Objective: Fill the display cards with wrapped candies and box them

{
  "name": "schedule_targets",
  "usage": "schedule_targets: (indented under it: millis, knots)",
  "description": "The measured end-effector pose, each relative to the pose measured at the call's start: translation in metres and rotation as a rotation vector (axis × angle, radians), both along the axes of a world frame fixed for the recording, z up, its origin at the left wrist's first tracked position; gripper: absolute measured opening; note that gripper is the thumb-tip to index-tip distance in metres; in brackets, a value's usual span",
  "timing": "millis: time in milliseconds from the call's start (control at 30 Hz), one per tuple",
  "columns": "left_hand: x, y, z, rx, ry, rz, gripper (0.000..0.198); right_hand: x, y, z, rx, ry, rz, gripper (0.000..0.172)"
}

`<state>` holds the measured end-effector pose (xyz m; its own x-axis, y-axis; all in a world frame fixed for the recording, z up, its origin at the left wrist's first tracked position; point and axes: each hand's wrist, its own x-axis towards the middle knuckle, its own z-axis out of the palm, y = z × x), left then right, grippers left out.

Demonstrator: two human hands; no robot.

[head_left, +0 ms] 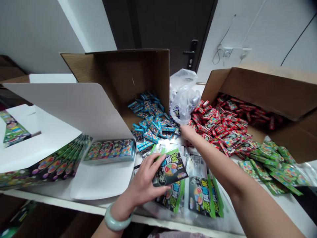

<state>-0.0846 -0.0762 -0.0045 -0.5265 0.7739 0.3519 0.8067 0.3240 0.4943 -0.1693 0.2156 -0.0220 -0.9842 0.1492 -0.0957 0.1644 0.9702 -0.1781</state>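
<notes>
Green packet in left hand, two boxes

The left hand (jade bangle on its wrist) holds a green-and-black packet; the right hand sits just beside heaped red boxes.

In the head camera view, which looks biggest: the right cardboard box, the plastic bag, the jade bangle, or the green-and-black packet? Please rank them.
1. Right cardboard box
2. Clear plastic bag
3. Jade bangle and green-and-black packet: they look about alike, and nearness to the camera makes ranking them unsure.
</notes>
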Motion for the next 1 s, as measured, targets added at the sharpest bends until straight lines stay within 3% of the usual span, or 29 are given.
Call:
schedule_targets:
  millis: [133, 267, 500, 700, 833, 933, 1000]
  knots:
    - [-0.006, -0.006, -0.004, 0.007, -0.014, 0.006, 0.091, -0.014, 0.001, -0.013, 0.137, -0.056, -0.005, 0.034]
    - [-0.013, -0.01, -0.007, 0.023, -0.024, 0.003, 0.09, -0.006, 0.01, -0.01, 0.174, -0.053, 0.057, 0.028]
    - [-0.011, -0.005, -0.003, 0.033, -0.051, -0.005, 0.088, -0.001, 0.011, -0.006, 0.094, -0.055, 0.161, 0.028]
    - [-0.004, -0.004, 0.0, 0.014, -0.018, 0.0, 0.091, -0.012, -0.001, -0.011, -0.029, -0.005, 0.101, 0.032]
    - [-0.008, -0.016, 0.001, 0.018, -0.028, 0.043, 0.087, 0.02, 0.013, 0.007, -0.208, 0.051, 0.059, 0.021]
    - [-0.012, -0.02, -0.001, 0.02, -0.045, 0.067, 0.083, 0.071, 0.028, 0.019, -0.376, 0.1, 0.016, 0.031]
    - [-0.014, -0.018, -0.003, 0.023, -0.045, 0.067, 0.081, 0.11, 0.035, 0.022, -0.64, 0.139, -0.023, 0.04]
